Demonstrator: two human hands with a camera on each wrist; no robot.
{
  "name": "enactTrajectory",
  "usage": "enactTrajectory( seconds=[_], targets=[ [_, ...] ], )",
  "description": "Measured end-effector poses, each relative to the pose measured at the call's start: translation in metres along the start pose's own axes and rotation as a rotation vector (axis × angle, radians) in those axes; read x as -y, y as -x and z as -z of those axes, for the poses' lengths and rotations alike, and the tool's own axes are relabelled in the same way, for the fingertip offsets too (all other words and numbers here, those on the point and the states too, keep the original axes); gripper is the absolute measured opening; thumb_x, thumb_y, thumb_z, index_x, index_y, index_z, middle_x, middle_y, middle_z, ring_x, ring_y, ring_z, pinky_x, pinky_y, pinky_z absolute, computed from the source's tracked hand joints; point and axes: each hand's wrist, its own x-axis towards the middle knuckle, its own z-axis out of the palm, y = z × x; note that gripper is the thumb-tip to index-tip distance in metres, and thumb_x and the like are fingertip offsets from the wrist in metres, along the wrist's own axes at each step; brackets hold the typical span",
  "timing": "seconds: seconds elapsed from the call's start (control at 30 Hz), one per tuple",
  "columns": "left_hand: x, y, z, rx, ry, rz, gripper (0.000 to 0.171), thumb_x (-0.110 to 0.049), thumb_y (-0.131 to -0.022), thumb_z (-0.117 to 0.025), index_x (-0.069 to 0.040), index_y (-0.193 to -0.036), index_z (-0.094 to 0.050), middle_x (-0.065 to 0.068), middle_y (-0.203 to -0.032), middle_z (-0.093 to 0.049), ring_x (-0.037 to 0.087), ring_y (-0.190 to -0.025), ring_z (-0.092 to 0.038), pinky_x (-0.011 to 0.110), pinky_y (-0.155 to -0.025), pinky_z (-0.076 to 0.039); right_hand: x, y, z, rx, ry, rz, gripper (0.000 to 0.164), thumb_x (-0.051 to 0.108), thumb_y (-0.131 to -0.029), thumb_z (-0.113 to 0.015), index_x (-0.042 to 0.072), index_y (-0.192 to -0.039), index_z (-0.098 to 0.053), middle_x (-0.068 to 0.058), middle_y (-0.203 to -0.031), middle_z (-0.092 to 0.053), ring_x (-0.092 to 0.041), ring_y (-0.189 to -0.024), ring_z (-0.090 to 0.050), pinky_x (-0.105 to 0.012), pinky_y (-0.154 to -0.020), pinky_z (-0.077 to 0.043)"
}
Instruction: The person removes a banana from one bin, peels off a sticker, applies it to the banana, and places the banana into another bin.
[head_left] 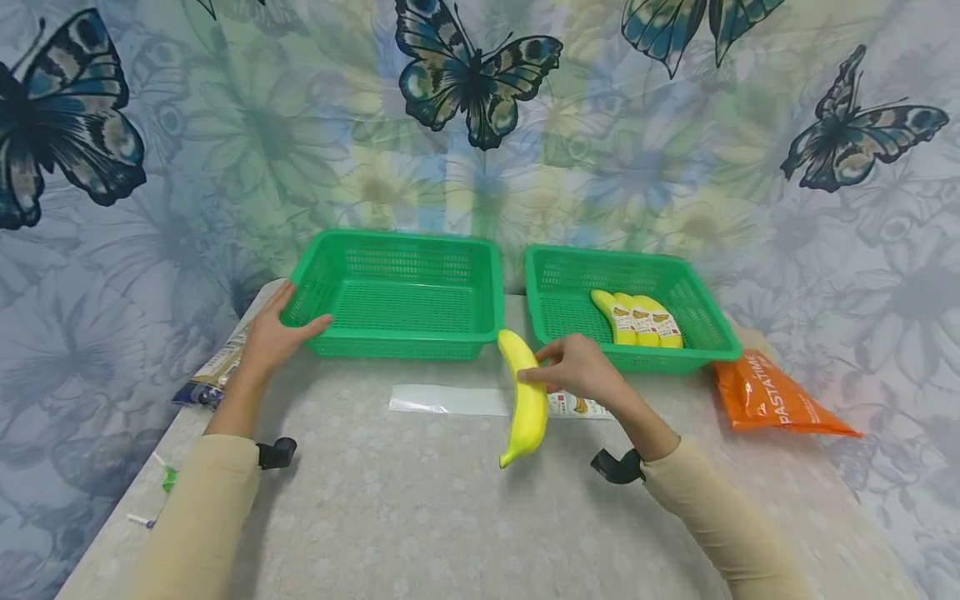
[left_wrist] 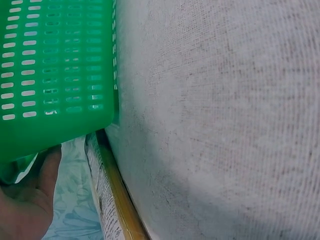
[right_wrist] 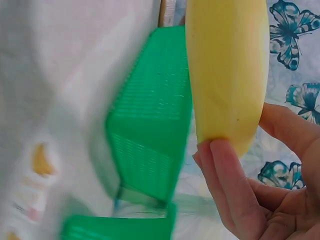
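My right hand [head_left: 577, 367] pinches a yellow banana [head_left: 529, 417] between thumb and fingers, holding it upright above the table in front of the gap between two green baskets. The right wrist view shows the fingertips on one side of the banana [right_wrist: 227, 75] and the thumb on the other. My left hand [head_left: 273, 333] grips the front left corner of the left green basket [head_left: 405, 346], thumb over the rim and fingers along the outer side. No items show inside that basket. In the right green basket [head_left: 660, 360] several yellow bananas [head_left: 637, 321] with white labels lie side by side.
A white strip with banana pictures [head_left: 450, 400] lies before the baskets, partly behind the held banana. An orange packet [head_left: 780, 396] lies beside the right basket, another packet [head_left: 225, 367] at the left edge. Two lollipops [head_left: 168, 477] lie near the left sleeve. A butterfly-print cloth hangs behind.
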Motion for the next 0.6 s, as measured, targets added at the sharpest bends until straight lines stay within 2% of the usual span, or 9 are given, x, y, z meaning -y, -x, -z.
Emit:
enactTrajectory(
  seconds=[0.2, 0.43, 0.6],
  targets=[
    [0.003, -0.002, 0.001, 0.008, -0.004, -0.004, 0.104, -0.066, -0.084, -0.062, -0.026, -0.158, -0.001, -0.004, -0.166, 0.006, 0.044, -0.15, 0.003, 0.077, -0.108, -0.015, -0.033, 0.013, -0.02, 0.009, -0.044, -0.024, 0.057, 0.045, -0.075, -0.081, 0.005, -0.115, -0.071, -0.005, -0.089, -0.074, -0.024, -0.075, -0.074, -0.028, -0.065, -0.055],
    [0.002, -0.001, 0.003, 0.006, 0.009, -0.009, 0.102, -0.063, -0.085, -0.062, -0.024, -0.158, -0.002, -0.005, -0.165, 0.006, 0.044, -0.15, 0.003, 0.077, -0.108, -0.014, -0.061, 0.021, -0.047, 0.012, -0.145, -0.054, 0.049, 0.036, -0.074, -0.084, 0.0, -0.105, -0.073, -0.006, -0.081, -0.072, -0.018, -0.066, -0.07, -0.037, -0.069, -0.06],
    [0.0, -0.001, -0.001, 0.016, 0.03, -0.008, 0.101, -0.06, -0.087, -0.062, -0.024, -0.158, -0.001, -0.004, -0.165, 0.008, 0.045, -0.15, 0.004, 0.078, -0.106, -0.014, -0.074, 0.026, -0.057, 0.004, -0.122, -0.1, 0.045, 0.036, -0.073, -0.085, 0.003, -0.1, -0.074, -0.004, -0.076, -0.07, -0.018, -0.064, -0.068, -0.03, -0.062, -0.057]
  ],
)
